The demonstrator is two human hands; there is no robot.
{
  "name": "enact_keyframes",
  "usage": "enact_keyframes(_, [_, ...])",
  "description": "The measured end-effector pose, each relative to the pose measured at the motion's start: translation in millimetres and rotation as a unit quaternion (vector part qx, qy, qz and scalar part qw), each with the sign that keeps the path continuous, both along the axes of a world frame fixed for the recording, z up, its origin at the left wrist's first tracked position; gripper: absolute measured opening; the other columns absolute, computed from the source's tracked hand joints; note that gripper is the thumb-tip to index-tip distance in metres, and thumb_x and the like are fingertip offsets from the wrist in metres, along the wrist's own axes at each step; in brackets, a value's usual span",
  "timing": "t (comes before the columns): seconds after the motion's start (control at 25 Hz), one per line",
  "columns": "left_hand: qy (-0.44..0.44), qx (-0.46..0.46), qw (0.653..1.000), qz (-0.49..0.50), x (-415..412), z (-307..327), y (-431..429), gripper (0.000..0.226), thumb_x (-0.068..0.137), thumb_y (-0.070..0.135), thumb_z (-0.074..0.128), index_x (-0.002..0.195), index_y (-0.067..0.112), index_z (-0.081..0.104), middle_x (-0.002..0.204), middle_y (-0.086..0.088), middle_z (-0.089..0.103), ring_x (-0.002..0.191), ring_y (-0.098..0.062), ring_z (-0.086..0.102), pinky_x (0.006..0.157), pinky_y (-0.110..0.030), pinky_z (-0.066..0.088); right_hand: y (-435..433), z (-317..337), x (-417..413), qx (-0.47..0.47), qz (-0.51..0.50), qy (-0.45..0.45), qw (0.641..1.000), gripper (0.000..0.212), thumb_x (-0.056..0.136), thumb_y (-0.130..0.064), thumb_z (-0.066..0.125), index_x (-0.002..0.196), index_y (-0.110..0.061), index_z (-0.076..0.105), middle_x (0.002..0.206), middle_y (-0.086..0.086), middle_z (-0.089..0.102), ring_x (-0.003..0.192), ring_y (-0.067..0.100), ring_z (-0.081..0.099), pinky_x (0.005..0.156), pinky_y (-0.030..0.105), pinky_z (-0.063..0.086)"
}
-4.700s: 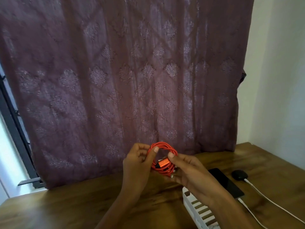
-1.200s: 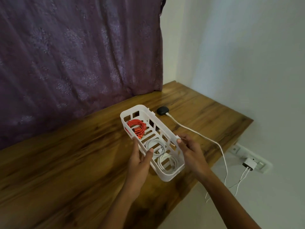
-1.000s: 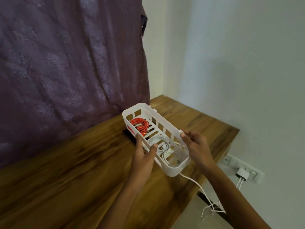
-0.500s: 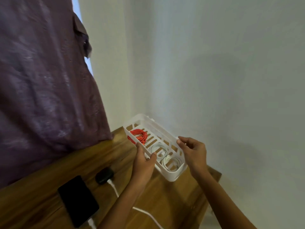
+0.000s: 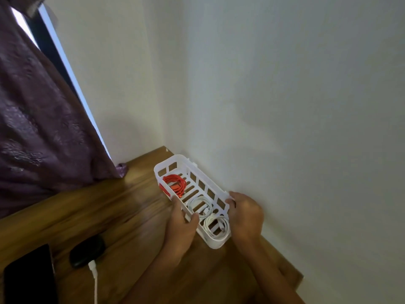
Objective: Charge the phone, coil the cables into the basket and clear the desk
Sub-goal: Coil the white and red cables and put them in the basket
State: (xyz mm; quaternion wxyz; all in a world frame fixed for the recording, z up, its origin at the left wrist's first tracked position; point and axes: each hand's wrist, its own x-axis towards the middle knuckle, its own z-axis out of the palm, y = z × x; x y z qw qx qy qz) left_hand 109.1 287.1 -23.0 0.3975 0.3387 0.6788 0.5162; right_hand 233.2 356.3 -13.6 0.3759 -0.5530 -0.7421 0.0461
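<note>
A white slotted basket (image 5: 173,163) lies along the wall in the desk (image 5: 109,216) corner, holding a red coil (image 5: 174,185) and two white coils (image 5: 198,208). A dark phone (image 5: 28,275) lies flat at the near left.

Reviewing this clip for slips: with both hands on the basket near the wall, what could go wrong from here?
1. The left hand and right hand grip only the near part of the white basket; its far end could dip and shift the red cable coil.
2. The basket sits close to the wall, so it may scrape.
3. A withdrawing left arm could snag the white cable plugged into the black case.
</note>
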Motion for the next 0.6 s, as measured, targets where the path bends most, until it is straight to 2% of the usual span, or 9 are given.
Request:
enact_keyframes(0.08, [-0.006, -0.012, 1.0, 0.007, 0.7, -3.1, 2.4, 0.061, 0.088, 0.009, 0.055, 0.14, 0.027, 0.028, 0.119, 0.005, 0.061, 0.105, -0.011, 0.059, 0.092, -0.044, 0.052, 4.0, -6.0, 0.5, -0.015, 0.002, 0.024, 1.0, 0.017, 0.063, -0.003, 0.081, 0.078, -0.008, 0.075, 0.065, 0.005, 0.073, 0.05, 0.018, 0.066, 0.051, 0.024, 0.053])
enact_keyframes(0.16, [-0.006, -0.017, 1.0, 0.009, 2.4, -1.7, 3.0, 0.057, 0.089, 0.011, 0.055, 0.139, 0.026, 0.032, 0.12, 0.005, 0.061, 0.104, -0.009, 0.059, 0.091, -0.039, 0.053, 1.6, -9.0, 0.8, 0.006, 0.002, 0.039, 0.999, 0.01, 0.078, -0.015, 0.07, 0.083, -0.008, 0.074, 0.073, 0.006, 0.075, 0.058, 0.017, 0.068, 0.058, 0.023, 0.054])
enact_keyframes(0.24, [0.02, -0.021, 1.0, 0.009, 3.4, -0.7, 1.0, 0.056, 0.088, 0.018, 0.057, 0.138, 0.026, 0.033, 0.127, 0.004, 0.057, 0.11, -0.01, 0.057, 0.091, -0.034, 0.051, -9.3, -17.5, 1.7, 0.053, 0.025, 0.002, 0.998, 0.033, 0.09, -0.034, 0.052, 0.092, -0.01, 0.073, 0.094, 0.007, 0.075, 0.084, 0.019, 0.071, 0.08, 0.028, 0.054])
enact_keyframes(0.32, [0.05, -0.027, 0.998, 0.016, 1.3, 1.1, -1.0, 0.06, 0.087, 0.029, 0.057, 0.14, 0.03, 0.028, 0.135, 0.003, 0.052, 0.121, -0.017, 0.051, 0.099, -0.04, 0.046, -25.2, -29.7, 5.0, 0.095, 0.105, -0.025, 0.99, 0.048, 0.096, -0.045, 0.037, 0.113, -0.012, 0.066, 0.123, 0.005, 0.062, 0.12, 0.021, 0.055, 0.109, 0.034, 0.035])
enact_keyframes(0.36, [0.053, -0.026, 0.998, 0.019, -0.8, 1.6, -1.3, 0.062, 0.088, 0.033, 0.054, 0.142, 0.032, 0.025, 0.137, 0.004, 0.049, 0.125, -0.019, 0.048, 0.101, -0.042, 0.044, -31.2, -34.7, 8.3, 0.112, 0.157, -0.046, 0.98, 0.048, 0.096, -0.046, 0.035, 0.122, -0.014, 0.06, 0.133, 0.004, 0.053, 0.13, 0.021, 0.044, 0.114, 0.037, 0.026])
enact_keyframes(0.48, [0.043, -0.018, 0.999, 0.009, -6.2, 2.3, 1.0, 0.063, 0.091, 0.034, 0.046, 0.144, 0.033, 0.013, 0.143, 0.005, 0.04, 0.131, -0.02, 0.04, 0.105, -0.038, 0.039, -41.2, -50.1, 17.5, 0.185, 0.262, -0.184, 0.929, 0.043, 0.094, -0.037, 0.045, 0.133, -0.02, 0.044, 0.142, 0.0, 0.039, 0.141, 0.02, 0.022, 0.111, 0.044, 0.023])
enact_keyframes(0.6, [0.053, -0.025, 0.998, -0.013, -7.9, 1.9, 5.6, 0.064, 0.093, 0.032, 0.043, 0.145, 0.032, 0.006, 0.148, -0.001, 0.035, 0.134, -0.02, 0.036, 0.105, -0.033, 0.036, -37.8, -53.4, 22.3, 0.19, 0.269, -0.278, 0.902, 0.07, 0.074, -0.033, 0.071, 0.135, -0.019, 0.04, 0.143, -0.001, 0.037, 0.144, 0.02, 0.005, 0.109, 0.042, 0.019])
